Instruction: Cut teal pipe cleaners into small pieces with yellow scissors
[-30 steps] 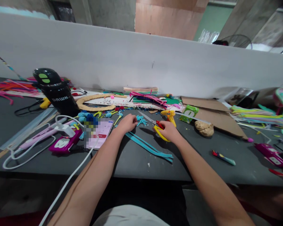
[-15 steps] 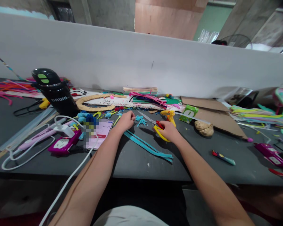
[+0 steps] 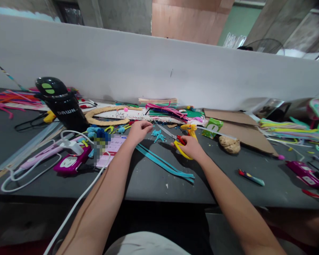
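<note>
My right hand [image 3: 191, 146] is closed round the yellow and red handles of a pair of scissors [image 3: 167, 132], whose blades point away to the upper left. Short cut bits of blue pipe cleaner [image 3: 158, 135] lie in a small heap just below the blades. To the left of that heap is my left hand [image 3: 141, 130], its fingers drawn together and bent; anything between the fingertips is hidden. Long blue pipe cleaners [image 3: 164, 165] lie slantwise on the table between my forearms, their far ends near my left hand.
Beyond the scissors sits a yellow glue gun [image 3: 190, 129], beside a green box [image 3: 212, 127] and a tan lump [image 3: 229, 144]. Leftward are a phone [image 3: 114, 148], a purple power strip [image 3: 73, 161] with a white cable, and a black bottle [image 3: 63, 106]. Cardboard [image 3: 241, 131] lies back right.
My left hand has moved slightly left and up, away from the heap of blue bits. The scissors and my right hand have barely moved.
</note>
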Tool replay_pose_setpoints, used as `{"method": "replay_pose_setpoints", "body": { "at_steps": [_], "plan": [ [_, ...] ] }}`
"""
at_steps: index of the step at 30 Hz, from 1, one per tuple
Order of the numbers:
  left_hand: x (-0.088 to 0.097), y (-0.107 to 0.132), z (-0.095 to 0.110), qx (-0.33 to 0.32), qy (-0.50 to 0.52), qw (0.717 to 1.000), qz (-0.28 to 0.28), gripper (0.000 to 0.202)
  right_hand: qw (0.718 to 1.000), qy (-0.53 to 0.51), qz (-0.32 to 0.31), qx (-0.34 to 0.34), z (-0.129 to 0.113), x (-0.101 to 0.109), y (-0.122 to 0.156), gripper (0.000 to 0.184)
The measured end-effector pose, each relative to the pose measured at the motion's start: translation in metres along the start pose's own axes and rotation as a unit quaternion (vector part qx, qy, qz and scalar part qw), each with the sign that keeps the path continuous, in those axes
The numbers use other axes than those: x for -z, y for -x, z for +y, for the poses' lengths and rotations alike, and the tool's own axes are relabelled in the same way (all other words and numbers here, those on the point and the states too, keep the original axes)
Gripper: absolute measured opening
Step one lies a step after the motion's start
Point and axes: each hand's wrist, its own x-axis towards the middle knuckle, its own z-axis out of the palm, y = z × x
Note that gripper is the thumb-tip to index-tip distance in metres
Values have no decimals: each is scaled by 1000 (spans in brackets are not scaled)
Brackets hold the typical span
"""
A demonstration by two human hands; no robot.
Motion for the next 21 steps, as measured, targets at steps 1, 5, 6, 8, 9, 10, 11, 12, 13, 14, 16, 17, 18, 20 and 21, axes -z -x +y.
{"method": "replay_pose_setpoints", "body": {
  "at_steps": [1,5,6,8,9,10,11,12,13,14,16,17,18,20,21],
  "plan": [
    [0,0,0,-5,-1,1000,-6,21,1000,0,-1,1,1,0,0,42],
    [1,-1,-3,-13,-18,1000,-22,29,1000,1,-3,11,1,0,0,43],
    [1,-1,-4,-10,-18,1000,-21,31,1000,1,-2,15,1,0,0,43],
    [1,-1,-4,-7,-13,1000,-19,34,1000,-2,0,19,1,0,0,44],
    [1,-1,-3,-7,-9,1000,-17,35,1000,-5,1,21,1,-1,1,44],
    [1,-1,-2,-7,-4,1000,-14,35,1000,-7,1,23,1,-1,1,44],
    [2,-1,-1,-8,2,1000,-11,34,1000,-9,1,24,1,-1,1,43],
    [2,0,0,-9,6,1000,-9,33,1000,-11,0,26,1,-1,1,43],
    [1,0,1,-9,8,1000,-7,33,1000,-13,-1,27,1,-1,1,42],
    [1,0,2,-9,10,1000,-6,33,999,-13,-1,29,1,-1,0,42],
    [0,0,4,-11,13,1000,-8,33,999,-13,1,31,1,-1,0,42],
    [0,1,4,-12,15,1000,-10,33,999,-13,2,32,1,-1,0,42],
    [0,1,5,-12,18,1000,-11,33,999,-13,3,33,1,-1,0,42],
    [-1,1,6,-10,23,1000,-13,32,999,-16,2,35,1,-1,0,42],
    [-2,1,6,-9,23,1000,-12,31,999,-19,0,37,1,-1,0,43]
  ]
}}
